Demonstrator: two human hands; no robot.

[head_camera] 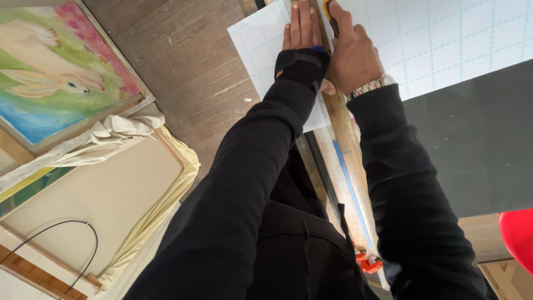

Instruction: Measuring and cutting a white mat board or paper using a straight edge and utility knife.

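Head view looks straight down past two black sleeves. Going left to right: a painting of a pale rabbit [53, 72] on green and blue leans at the far left, with a cream cloth [125, 133] bunched under its lower corner and draped round a blank stretched canvas [94, 194]. A thin black cable [61, 228] loops across that canvas. Between these and the work lies dark, worn plank floor [189, 61].

Then the work itself. The left hand [301, 33], in a black wrist brace, lies flat with fingers together on a white gridded sheet [261, 39], pressing down on it just beside a long wooden straightedge [344, 139]. The right hand [350, 53], with a metal watch at the wrist, is closed around a yellow-and-black utility knife [330, 10] at the top edge of the picture; the blade itself is out of sight. The two hands sit touching, side by side.

To my eye the cut goes well if the flat hand keeps firm weight on the sheet and its fingertips stay clear of the knife's line, while the knife runs tight against the rule in one steady pull.

Right of the rule the gridded sheet spreads wide across the table, a dark grey board [477, 144] covering its lower part. An orange clamp [368, 261] grips the rule's near end, and something red [519, 236] shows at the right edge.
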